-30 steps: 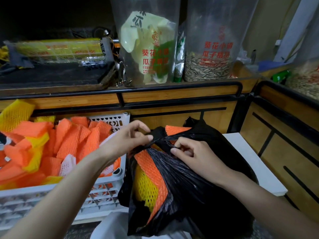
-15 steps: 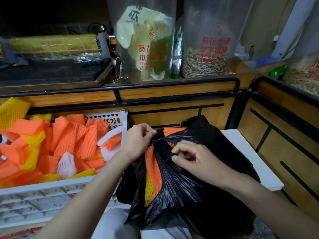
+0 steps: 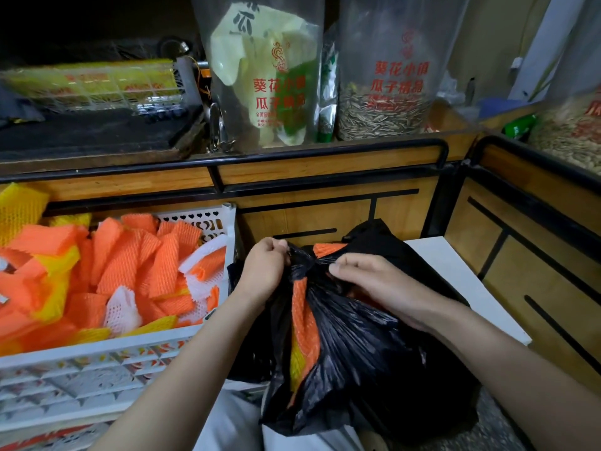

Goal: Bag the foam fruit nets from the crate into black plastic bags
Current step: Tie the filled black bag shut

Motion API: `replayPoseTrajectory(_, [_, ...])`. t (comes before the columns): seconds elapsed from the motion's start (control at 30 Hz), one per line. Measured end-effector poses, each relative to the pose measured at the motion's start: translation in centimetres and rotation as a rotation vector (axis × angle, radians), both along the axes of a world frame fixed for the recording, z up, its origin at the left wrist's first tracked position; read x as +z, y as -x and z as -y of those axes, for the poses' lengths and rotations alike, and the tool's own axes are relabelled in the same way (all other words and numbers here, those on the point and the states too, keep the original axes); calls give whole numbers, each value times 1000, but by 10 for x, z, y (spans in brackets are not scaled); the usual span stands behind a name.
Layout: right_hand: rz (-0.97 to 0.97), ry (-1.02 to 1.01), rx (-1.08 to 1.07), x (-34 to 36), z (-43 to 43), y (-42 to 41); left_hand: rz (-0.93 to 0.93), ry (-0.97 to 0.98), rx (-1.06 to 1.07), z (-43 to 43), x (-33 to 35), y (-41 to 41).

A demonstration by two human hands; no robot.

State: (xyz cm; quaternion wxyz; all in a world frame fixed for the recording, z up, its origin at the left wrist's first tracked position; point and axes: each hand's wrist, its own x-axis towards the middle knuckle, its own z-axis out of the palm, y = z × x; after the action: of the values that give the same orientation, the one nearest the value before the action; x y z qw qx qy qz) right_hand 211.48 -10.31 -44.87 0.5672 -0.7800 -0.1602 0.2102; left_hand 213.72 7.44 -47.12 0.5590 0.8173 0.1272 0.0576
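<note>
Bag (image 3: 374,359) mouth tighter vs 1 s ago, fewer nets (image 3: 304,317) showing: left hand (image 3: 265,271) & right hand (image 3: 374,284) pinch its handles w/ curled fingers (image 3: 346,266); I'm mid-knot. Crate (image 3: 97,356) just left holds plenty more.

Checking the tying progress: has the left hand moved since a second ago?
Yes. The left hand shifted right, off the crate's edge, over the bag.
</note>
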Motion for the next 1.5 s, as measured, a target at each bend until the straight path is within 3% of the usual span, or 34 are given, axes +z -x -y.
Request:
replayPoseTrajectory(0.07, [92,250,51,5,3,-3,-25,148,-18,7,4,5])
replayPoseTrajectory(0.13, [168,279,36,7,5,-4,-40,279,-25,12,10,8])
replayPoseTrajectory(0.27, [-9,-90,-244,2,6,-3,-129,492,-7,13,10,7])
replayPoseTrajectory(0.37, [-247,-342,-410,-2,5,-4,-184,638,-33,9,6,7])
replayPoseTrajectory(0.47, [-463,-625,-571,4,3,-5,-118,667,-128,8,6,12])
replayPoseTrajectory(0.57, [-273,-601,-525,3,-7,-9,4,647,-315,12,12,20])
replayPoseTrajectory(0.67, [113,-309,-397,-5,-12,-8,-5,698,-447,13,18,25])
replayPoseTrajectory(0.83, [450,45,-200,-11,-11,-10,-4,607,-489,17,19,28])
replayPoseTrajectory(1.03, [326,100,-41,-4,-7,-16,39,444,-480,21,19,31])
replayPoseTrajectory(1.2, [255,142,-22,1,3,-19,89,217,-454,16,21,31])
replayPoseTrajectory(1.33, [300,138,-75,-4,4,-17,163,153,-387,12,17,25])
replayPoseTrajectory(1.5, [460,244,-88,-8,10,-9,248,-271,-342,9,14,23])
